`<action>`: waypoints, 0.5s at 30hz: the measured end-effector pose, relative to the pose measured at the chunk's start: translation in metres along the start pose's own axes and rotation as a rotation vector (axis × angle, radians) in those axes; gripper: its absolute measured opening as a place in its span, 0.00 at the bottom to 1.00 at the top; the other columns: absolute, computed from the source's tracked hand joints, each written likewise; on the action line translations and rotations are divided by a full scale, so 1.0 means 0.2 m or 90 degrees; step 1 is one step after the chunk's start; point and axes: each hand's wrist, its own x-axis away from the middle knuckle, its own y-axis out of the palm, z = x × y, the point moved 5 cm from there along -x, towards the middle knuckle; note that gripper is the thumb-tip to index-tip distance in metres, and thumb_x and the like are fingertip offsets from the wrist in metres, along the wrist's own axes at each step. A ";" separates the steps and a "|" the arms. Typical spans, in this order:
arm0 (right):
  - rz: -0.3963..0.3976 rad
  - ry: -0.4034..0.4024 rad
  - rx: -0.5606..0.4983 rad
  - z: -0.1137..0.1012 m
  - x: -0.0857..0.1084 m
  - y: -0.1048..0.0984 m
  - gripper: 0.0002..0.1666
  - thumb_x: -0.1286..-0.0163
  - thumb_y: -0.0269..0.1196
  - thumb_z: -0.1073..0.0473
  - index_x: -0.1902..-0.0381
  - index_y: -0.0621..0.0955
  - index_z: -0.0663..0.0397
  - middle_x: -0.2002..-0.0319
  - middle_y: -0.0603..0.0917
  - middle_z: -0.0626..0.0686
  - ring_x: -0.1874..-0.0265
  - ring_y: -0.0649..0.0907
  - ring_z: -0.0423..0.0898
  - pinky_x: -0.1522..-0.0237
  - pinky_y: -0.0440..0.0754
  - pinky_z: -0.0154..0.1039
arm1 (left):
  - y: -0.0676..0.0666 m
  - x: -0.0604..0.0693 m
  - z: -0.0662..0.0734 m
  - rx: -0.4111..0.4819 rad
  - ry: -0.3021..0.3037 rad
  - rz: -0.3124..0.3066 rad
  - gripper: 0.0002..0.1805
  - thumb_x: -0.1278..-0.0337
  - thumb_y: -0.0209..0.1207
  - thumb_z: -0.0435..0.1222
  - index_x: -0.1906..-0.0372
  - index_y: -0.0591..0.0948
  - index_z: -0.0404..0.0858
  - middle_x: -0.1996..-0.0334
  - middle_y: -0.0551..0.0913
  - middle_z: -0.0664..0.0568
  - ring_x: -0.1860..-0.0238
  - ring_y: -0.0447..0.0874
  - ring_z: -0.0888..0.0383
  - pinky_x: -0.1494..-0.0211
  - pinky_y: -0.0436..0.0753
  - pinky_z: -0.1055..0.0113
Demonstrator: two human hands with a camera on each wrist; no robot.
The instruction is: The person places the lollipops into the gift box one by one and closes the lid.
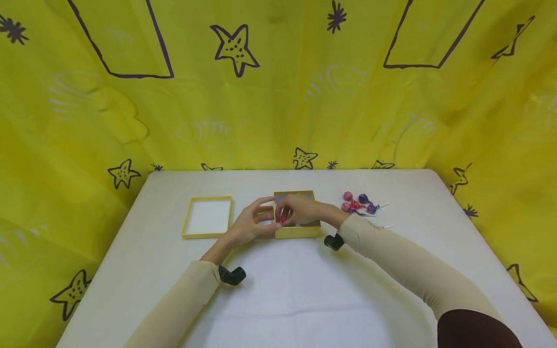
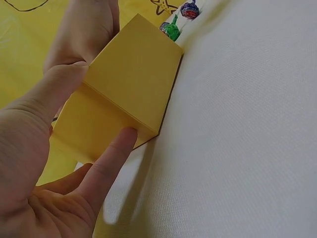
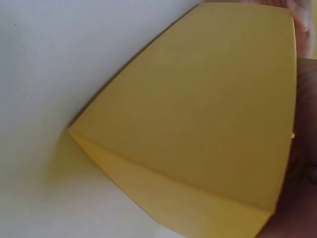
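A yellow open-topped box (image 1: 298, 233) stands on the white table near its middle. My right hand (image 1: 300, 210) reaches down into it from the right, and its fingertips pinch a red-wrapped lollipop (image 1: 280, 221) by the left inner wall. The fingers hide most of that lollipop. My left hand (image 1: 251, 223) is spread at the box's left side. In the left wrist view, one extended finger (image 2: 115, 153) presses the box wall (image 2: 133, 69) and the thumb touches the upper edge. The right wrist view is mostly filled by the box's outer wall (image 3: 198, 109).
A shallow yellow lid (image 1: 185, 223) with a white inside lies left of the box. Several wrapped lollipops (image 1: 355, 204), pink, red and purple, lie in a loose pile to the right, some sticks pointing right. A yellow patterned curtain (image 1: 278, 106) hangs behind the table.
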 end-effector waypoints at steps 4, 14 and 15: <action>0.001 0.014 0.008 0.01 0.00 0.01 0.07 0.35 0.72 0.68 0.60 0.87 0.56 0.65 0.87 0.47 0.64 0.84 0.41 0.59 0.85 0.33 | 0.00 0.00 0.00 -0.007 -0.005 0.004 0.43 0.43 0.73 0.30 0.24 0.67 0.52 0.28 0.68 0.39 0.32 0.74 0.44 0.40 0.84 0.58; -0.004 0.022 0.011 0.01 0.00 0.01 0.07 0.35 0.70 0.69 0.62 0.86 0.53 0.66 0.85 0.45 0.65 0.81 0.41 0.60 0.82 0.33 | 0.00 0.01 0.01 -0.006 -0.002 0.001 0.43 0.42 0.72 0.30 0.24 0.67 0.51 0.28 0.68 0.39 0.32 0.74 0.43 0.41 0.84 0.59; -0.005 0.022 0.010 0.01 0.00 0.01 0.07 0.35 0.70 0.69 0.62 0.86 0.53 0.66 0.85 0.45 0.65 0.81 0.41 0.60 0.82 0.33 | 0.00 0.00 0.01 -0.006 -0.004 0.001 0.43 0.43 0.73 0.30 0.24 0.67 0.51 0.28 0.68 0.39 0.32 0.74 0.43 0.41 0.84 0.59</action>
